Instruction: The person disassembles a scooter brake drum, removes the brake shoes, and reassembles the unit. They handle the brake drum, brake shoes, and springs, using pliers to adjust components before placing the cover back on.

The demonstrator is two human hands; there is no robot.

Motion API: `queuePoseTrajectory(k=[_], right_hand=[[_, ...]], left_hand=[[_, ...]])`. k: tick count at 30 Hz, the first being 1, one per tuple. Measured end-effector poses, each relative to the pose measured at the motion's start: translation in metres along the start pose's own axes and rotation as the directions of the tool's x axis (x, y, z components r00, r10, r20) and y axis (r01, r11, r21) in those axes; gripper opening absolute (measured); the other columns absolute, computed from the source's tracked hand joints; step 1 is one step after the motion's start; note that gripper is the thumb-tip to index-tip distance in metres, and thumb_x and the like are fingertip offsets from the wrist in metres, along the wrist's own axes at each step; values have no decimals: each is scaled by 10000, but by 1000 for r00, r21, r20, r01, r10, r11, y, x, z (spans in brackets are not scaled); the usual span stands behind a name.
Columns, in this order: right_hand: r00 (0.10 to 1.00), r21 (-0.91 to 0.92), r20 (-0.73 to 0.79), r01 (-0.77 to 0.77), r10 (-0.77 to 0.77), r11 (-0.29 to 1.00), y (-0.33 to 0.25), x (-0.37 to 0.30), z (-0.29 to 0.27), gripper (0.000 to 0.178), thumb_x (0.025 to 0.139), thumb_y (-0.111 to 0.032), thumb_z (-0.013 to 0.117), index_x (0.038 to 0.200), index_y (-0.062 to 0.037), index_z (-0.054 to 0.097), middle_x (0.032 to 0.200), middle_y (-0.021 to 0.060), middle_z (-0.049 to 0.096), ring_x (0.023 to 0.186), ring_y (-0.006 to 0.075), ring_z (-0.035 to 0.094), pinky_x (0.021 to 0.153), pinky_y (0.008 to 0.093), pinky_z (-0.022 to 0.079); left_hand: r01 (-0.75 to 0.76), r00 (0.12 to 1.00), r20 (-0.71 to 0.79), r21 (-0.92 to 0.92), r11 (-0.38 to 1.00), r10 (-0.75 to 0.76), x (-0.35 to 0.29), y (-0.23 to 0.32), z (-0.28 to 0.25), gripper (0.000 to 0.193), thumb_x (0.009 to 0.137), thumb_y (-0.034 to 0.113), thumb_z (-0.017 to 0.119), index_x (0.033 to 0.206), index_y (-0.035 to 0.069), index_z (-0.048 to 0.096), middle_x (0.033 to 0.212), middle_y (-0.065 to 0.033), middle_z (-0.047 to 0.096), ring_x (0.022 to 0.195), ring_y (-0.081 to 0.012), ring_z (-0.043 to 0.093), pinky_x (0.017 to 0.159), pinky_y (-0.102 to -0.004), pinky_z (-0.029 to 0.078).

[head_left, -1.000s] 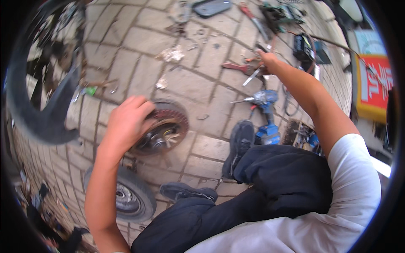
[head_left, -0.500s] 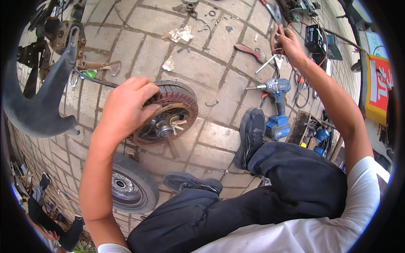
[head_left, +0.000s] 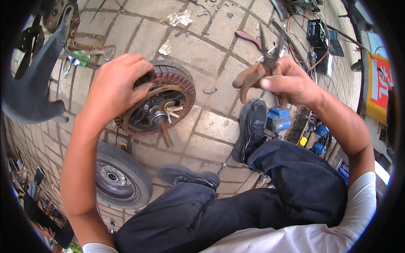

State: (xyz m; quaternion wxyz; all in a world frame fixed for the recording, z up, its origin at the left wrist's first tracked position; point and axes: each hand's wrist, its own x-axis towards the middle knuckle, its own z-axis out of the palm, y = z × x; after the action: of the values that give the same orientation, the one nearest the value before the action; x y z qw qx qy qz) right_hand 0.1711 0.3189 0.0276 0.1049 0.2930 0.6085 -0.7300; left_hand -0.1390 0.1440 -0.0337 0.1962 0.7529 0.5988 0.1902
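A hub motor stator (head_left: 137,121) stands tilted on the paving, with dark red windings round its rim and a metal axle (head_left: 165,134) jutting toward me. Curled over its upper left edge, my left hand (head_left: 122,84) grips the rim; some fingertips are hidden behind it. My right hand (head_left: 293,82) is closed round needle-nose pliers (head_left: 270,61) with worn orange-brown handles. Their jaws point away from me and are spread. Pale strips and a bit of yellow wire show inside the stator by the axle.
A tyred wheel (head_left: 120,179) lies left of my feet. The blue cordless impact driver (head_left: 278,119) is partly hidden under my right hand. Beyond are a red-handled brush (head_left: 249,37) and a black battery (head_left: 317,33). A black curved plastic part (head_left: 36,95) stands at left.
My right hand has come back toward me from the tools at the far right, bringing the pliers over the impact driver. My left hand stays on the stator.
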Motion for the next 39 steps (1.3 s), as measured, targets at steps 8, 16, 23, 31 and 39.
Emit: queuePoseTrajectory(k=[8, 16, 23, 31, 39], right_hand=[[899, -977, 193, 212, -392, 6, 11, 61, 20, 162, 875, -165, 638, 973, -85, 740, 943, 111, 593, 945, 276, 601, 758, 391, 460], [889, -923, 303, 183, -344, -338, -7, 89, 34, 139, 849, -182, 650, 901, -114, 759, 943, 72, 583, 1028, 244, 560, 856, 505, 430], [930, -859, 239, 67, -281, -508, -22, 83, 62, 142, 855, -187, 646, 857, -83, 742, 927, 62, 575, 1012, 228, 552, 941, 467, 392], [945, -864, 283, 177, -164, -471, -41, 90, 60, 190, 792, -153, 658, 915, -49, 761, 992, 131, 635, 1030, 282, 588, 953, 566, 405], [950, -875, 310, 274, -28, -398, -33, 120, 29, 275, 846, -135, 628, 1077, -205, 760, 1091, 53, 611, 1159, 213, 531, 971, 462, 401]], left_hand=[[58, 998, -3, -51, 997, -58, -4, -2, 1, 252, 720, 32, 725, 952, 9, 628, 937, -120, 639, 899, -336, 619, 798, -386, 505], [114, 992, -40, -163, 980, -122, -17, 10, 2, 207, 766, 44, 695, 952, -13, 623, 1053, -154, 610, 1015, -358, 578, 887, -401, 474], [126, 992, 9, -212, 969, -127, -27, 16, 7, 239, 729, 15, 715, 943, -15, 613, 1203, -145, 579, 1138, -349, 537, 977, -406, 444], [111, 993, -10, -214, 971, -116, -27, 21, 6, 224, 740, 49, 734, 921, -19, 621, 1211, -156, 580, 1153, -353, 539, 973, -417, 461], [122, 992, 15, -278, 953, -122, -28, 17, 7, 206, 772, 23, 700, 956, -18, 619, 1224, -153, 589, 1167, -346, 535, 1006, -410, 425]])
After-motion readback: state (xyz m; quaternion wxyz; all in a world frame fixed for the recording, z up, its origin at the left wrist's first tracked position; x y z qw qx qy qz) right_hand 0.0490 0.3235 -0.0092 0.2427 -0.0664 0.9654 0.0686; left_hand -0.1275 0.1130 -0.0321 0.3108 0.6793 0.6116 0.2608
